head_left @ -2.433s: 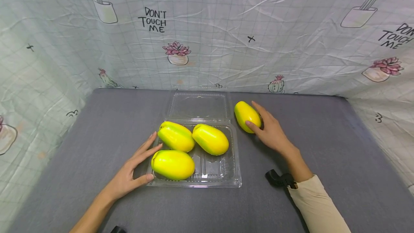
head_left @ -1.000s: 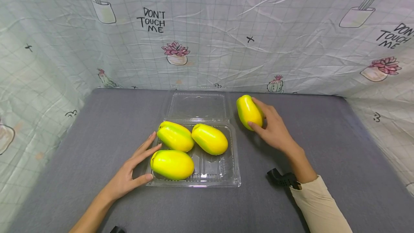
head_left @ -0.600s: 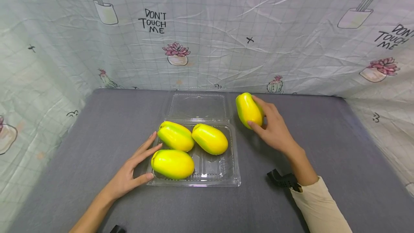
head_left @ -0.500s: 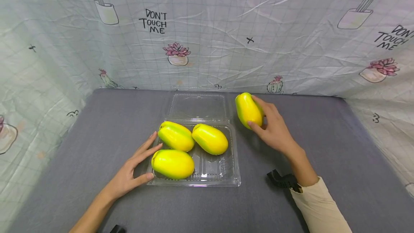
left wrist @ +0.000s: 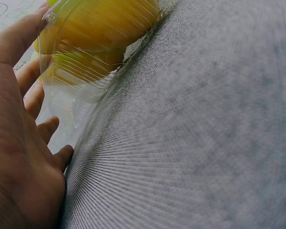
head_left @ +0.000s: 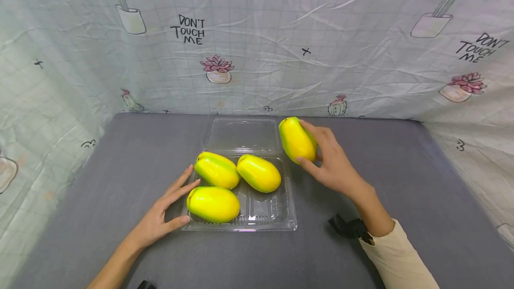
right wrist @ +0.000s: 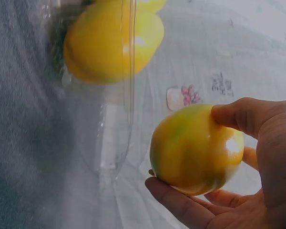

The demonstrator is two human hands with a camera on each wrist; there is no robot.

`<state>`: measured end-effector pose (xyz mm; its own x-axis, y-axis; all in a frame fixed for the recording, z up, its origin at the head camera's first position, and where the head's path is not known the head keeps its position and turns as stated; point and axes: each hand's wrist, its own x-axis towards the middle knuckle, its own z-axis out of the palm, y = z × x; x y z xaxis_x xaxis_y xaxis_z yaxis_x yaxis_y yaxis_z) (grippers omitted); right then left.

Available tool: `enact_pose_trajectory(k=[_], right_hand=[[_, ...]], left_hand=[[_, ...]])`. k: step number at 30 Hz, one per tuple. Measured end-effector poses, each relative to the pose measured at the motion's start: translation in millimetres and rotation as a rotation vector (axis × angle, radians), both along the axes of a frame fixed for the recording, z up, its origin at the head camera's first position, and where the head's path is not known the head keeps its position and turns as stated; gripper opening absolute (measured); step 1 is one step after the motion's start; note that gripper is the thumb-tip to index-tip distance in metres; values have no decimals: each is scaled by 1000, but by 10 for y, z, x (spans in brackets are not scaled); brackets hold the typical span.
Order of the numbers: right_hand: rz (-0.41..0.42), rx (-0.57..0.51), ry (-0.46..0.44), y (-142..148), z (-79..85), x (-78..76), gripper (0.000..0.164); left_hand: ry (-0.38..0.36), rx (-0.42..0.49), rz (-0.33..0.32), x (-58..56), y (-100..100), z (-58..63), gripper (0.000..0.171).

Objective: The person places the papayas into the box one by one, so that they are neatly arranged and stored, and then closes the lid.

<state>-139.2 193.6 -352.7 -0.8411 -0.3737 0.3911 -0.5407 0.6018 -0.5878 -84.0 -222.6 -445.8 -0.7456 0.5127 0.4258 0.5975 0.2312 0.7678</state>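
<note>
My right hand [head_left: 333, 159] grips a smooth yellow-green papaya [head_left: 297, 139] between thumb and fingers, above the right edge of a clear plastic clamshell box [head_left: 265, 225]. In the right wrist view the held papaya [right wrist: 195, 150] shows a small stem nub by a fingertip. Three similar papayas lie in the box: one at back left [head_left: 217, 171], one at back right [head_left: 259, 174], one at front left [head_left: 213, 204]. My left hand [head_left: 158, 213] has its fingers spread along the box's left side, fingertips at the rim. The left wrist view shows the box wall [left wrist: 81, 76] close beside these fingers.
The box's clear lid [head_left: 245, 133] lies folded back toward the rear edge of the grey table [head_left: 341, 262]. A printed cloth [head_left: 261, 26] hangs behind and at both sides. A black strap-like device [head_left: 349, 227] sits at my right wrist.
My right hand has closed on the papaya, lifted it off the table and carried it left toward the box. My left hand and the three papayas in the box stay put.
</note>
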Motion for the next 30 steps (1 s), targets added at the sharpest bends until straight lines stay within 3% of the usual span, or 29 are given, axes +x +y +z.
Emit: enact_pose_trajectory(k=[8, 13, 19, 30], right_hand=[[75, -5, -8, -123, 59, 124, 81], [141, 20, 32, -200, 59, 202, 81], [193, 83, 97, -285, 1, 271, 81], [257, 92, 109, -396, -93, 368, 77]], left_hand=[[6, -3, -2, -2, 3, 20, 68], [3, 3, -7, 4, 5, 21, 68], [4, 7, -9, 0, 2, 13, 68], [-10, 6, -7, -10, -18, -15, 70]])
